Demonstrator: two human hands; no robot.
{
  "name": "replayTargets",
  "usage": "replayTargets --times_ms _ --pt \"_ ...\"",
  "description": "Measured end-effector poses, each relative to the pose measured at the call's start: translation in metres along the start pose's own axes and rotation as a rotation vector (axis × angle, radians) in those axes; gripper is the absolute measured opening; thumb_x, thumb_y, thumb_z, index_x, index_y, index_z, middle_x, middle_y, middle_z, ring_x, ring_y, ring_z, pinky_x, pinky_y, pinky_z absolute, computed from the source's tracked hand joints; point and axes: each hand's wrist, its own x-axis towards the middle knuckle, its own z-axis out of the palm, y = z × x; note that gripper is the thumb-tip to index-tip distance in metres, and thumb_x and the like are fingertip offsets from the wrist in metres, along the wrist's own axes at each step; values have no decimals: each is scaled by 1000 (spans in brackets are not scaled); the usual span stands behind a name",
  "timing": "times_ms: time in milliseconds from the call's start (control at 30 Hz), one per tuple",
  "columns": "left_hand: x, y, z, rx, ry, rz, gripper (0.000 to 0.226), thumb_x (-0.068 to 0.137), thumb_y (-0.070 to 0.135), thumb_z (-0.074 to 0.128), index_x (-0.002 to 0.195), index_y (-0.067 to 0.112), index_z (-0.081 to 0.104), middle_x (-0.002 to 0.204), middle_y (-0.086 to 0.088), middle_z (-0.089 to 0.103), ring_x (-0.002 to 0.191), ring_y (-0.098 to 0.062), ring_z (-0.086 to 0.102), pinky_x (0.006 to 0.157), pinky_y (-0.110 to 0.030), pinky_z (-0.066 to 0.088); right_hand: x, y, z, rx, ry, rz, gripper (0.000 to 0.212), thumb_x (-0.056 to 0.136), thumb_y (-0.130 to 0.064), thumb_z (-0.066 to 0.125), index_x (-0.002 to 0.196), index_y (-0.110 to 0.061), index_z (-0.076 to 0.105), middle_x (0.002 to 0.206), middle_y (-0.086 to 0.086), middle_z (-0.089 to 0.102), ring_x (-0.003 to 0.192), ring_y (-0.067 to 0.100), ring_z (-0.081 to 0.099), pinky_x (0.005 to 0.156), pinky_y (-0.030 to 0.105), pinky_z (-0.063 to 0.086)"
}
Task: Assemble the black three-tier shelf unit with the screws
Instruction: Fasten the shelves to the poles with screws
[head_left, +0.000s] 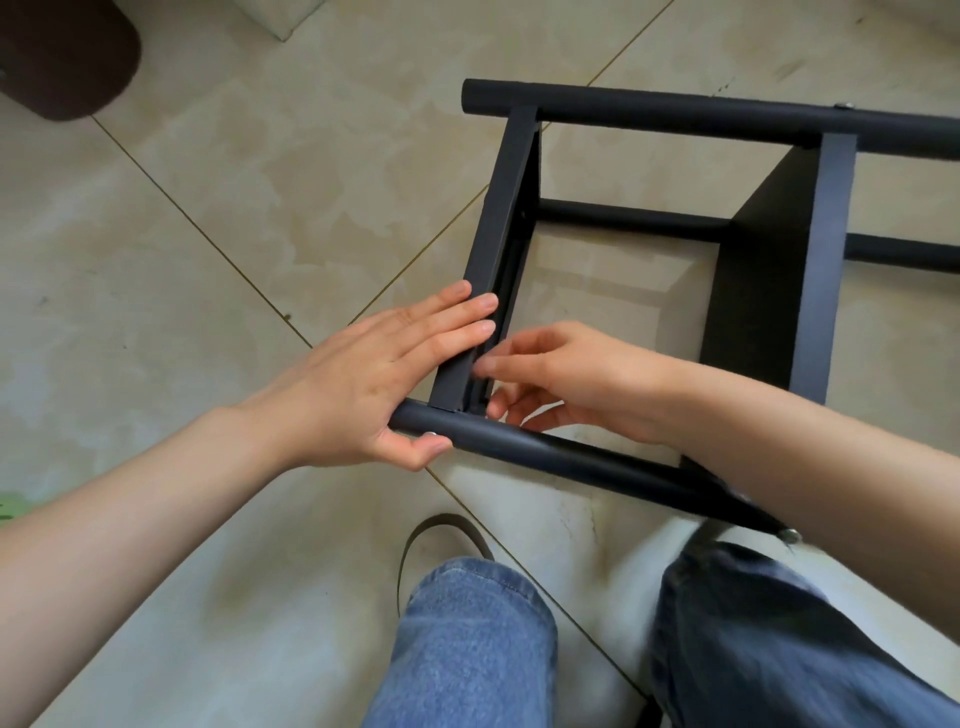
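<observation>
1. Now the black shelf unit (717, 218) lies on its side on the tiled floor (234, 208), and it fills the centre and the right part of the frame.
2. One round black pole (727, 117) runs across the upper right of the frame, and a second round pole (545, 449) runs from the centre down toward the lower right.
3. Between these two poles stand two flat shelf panels: the nearer panel (498, 249) is in the centre, and the other panel (826, 260) is at the right.
4. The left hand (374, 374) lies on the lower end of the nearer panel with its fingers straight and flat on the panel edge, while its thumb (423, 449) presses under the lower pole, just beside a small silver screw head (429, 434).
5. The right hand (566, 379) reaches into the frame of the unit from the right, and its fingers are loosely bent near the inner side of the same panel; it is blurred, so I cannot tell whether it holds something small.
6. Another screw (790, 535) shows at the lower right, on the end of the lower pole, partly behind the right forearm.
7. At the bottom of the frame are the person's knees in blue jeans (467, 639).
8. A dark brown object (62, 57) lies in the upper left corner.
</observation>
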Motion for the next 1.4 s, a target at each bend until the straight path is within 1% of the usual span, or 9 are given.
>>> replayTargets --times_ms 267,433,600,700,733,767,933,1200,1400 --pt "-9 20 -2 144 -7 -104 90 82 53 48 158 16 20 166 4 12 153 -14 13 121 -34 19 -50 4 -4 -371 174 -122 20 99 -26 57 102 -15 73 84 -5 75 80 10 70 75 22 56" --pt "-27 36 4 39 63 -384 86 83 74 38 156 37 13 163 19 9 152 -5 8 125 -43 15 -87 19 0 -746 253 -217 24 101 -30 52 117 -23 69 107 -7 69 95 9 64 88 25 51" --pt "-37 63 21 -592 302 -917 110 63 77 62 156 33 24 156 18 32 142 -5 29 110 -26 25 -98 36 6 -780 300 -212 26 100 -28 54 123 -22 62 107 -2 70 92 15 66 88 32 54" --pt "-33 84 36 -956 394 -1105 90 67 68 66 143 27 43 121 20 48 136 -16 44 105 -28 32 -103 39 7 -760 332 -239 28 99 -31 54 124 -22 64 108 -4 70 94 15 66 90 37 54" --pt "-29 90 41 -1032 408 -1135 77 70 68 64 133 26 49 137 1 27 132 -20 50 106 -29 34 -104 40 7 -762 338 -251 28 99 -33 54 124 -24 64 110 -6 70 96 14 65 91 39 54" --pt "-24 95 45 -1104 420 -1160 64 77 66 61 126 25 52 116 10 64 127 -20 53 110 -31 35 -105 42 7 -773 345 -261 28 99 -35 54 124 -25 64 112 -7 69 99 14 65 92 40 53" --pt "5 112 57 -1458 715 -1226 19 97 41 59 103 23 55 114 2 65 118 -13 58 118 -38 35 -100 50 6 -829 422 -312 26 98 -44 52 121 -37 62 108 -18 68 99 8 62 81 33 51" --pt "12 127 50 -1493 821 -1187 66 50 55 80 107 28 58 117 1 68 119 -16 59 112 -36 37 -98 50 7 -883 404 -274 33 88 -37 60 121 -41 57 107 -16 68 99 14 62 84 36 51" --pt "25 122 46 -1580 978 -1139 51 84 20 75 131 15 57 109 -1 72 105 -12 67 83 -22 46 -101 40 -3 -851 363 -291 32 93 -33 61 123 -39 56 110 -15 66 102 15 61 90 42 51"
